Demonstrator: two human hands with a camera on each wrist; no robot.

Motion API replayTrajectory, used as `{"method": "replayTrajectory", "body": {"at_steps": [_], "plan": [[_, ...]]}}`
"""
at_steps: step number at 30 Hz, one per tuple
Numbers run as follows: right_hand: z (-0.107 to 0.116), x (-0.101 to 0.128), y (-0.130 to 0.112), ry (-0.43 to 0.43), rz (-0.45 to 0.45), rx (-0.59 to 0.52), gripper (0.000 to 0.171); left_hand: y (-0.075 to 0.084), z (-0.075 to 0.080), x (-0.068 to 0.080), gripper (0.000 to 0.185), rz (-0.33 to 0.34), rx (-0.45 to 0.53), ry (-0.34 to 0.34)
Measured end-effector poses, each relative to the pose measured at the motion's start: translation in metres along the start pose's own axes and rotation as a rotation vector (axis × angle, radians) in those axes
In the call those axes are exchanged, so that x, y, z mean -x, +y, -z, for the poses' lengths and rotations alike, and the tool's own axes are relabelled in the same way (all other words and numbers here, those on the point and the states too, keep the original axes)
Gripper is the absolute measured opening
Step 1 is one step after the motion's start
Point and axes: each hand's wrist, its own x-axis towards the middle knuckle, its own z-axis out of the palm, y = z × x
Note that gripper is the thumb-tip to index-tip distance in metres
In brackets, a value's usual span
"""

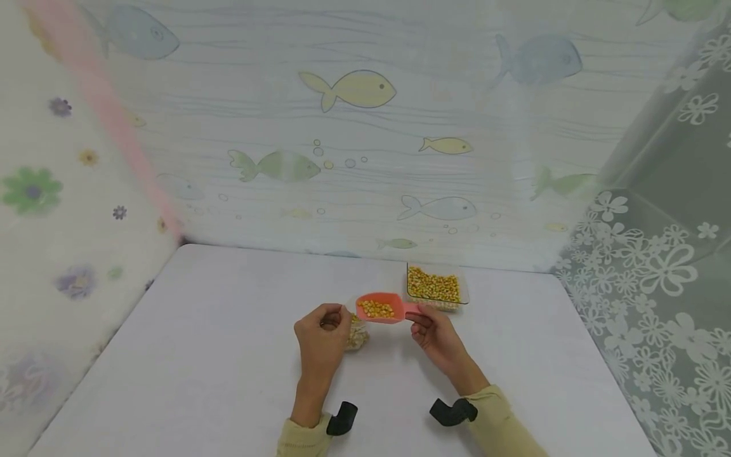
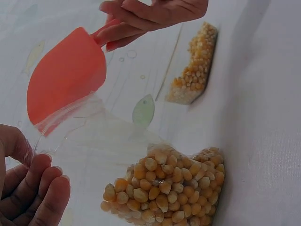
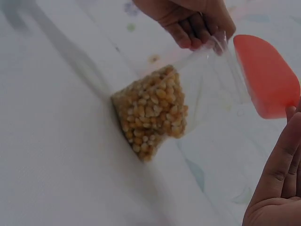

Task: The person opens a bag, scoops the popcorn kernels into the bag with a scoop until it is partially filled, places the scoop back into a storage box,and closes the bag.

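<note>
A clear plastic bag (image 2: pixel 160 188) partly filled with corn kernels stands on the table. My left hand (image 1: pixel 324 333) pinches its upper rim between thumb and fingers, as the left wrist view shows. In my right hand (image 1: pixel 438 336) is the handle of a pinkish-red scoop (image 1: pixel 379 308) with some yellow kernels in it. The scoop (image 3: pixel 268 77) is at the bag's open mouth, above the kernels inside. In the head view the left hand and the scoop hide much of the bag.
Behind the right hand, a clear rectangular container (image 1: pixel 436 285) of corn kernels stands near the table's back edge. A white table (image 1: pixel 200 355) lies under everything. Fish-patterned sheeting (image 1: pixel 365 190) hangs behind it, and flowered sheeting (image 1: pixel 657 304) hangs at the right.
</note>
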Motion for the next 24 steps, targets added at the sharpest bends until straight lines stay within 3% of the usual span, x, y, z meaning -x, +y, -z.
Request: {"method": "replayTrajectory", "body": {"at_steps": [11,18,24], "plan": [[-0.011,-0.007,0.004,0.018,0.041,0.049,0.041,0.001,-0.001,-0.001,0.006,0.006,-0.005,-0.004],[-0.017,-0.008,0.003,0.164,0.046,0.157,0.036,0.001,-0.001,-0.001,0.007,-0.006,0.005,0.000],[-0.027,-0.005,-0.002,0.275,0.065,0.353,0.024,0.002,-0.001,-0.001,0.007,-0.007,0.002,0.007]]}}
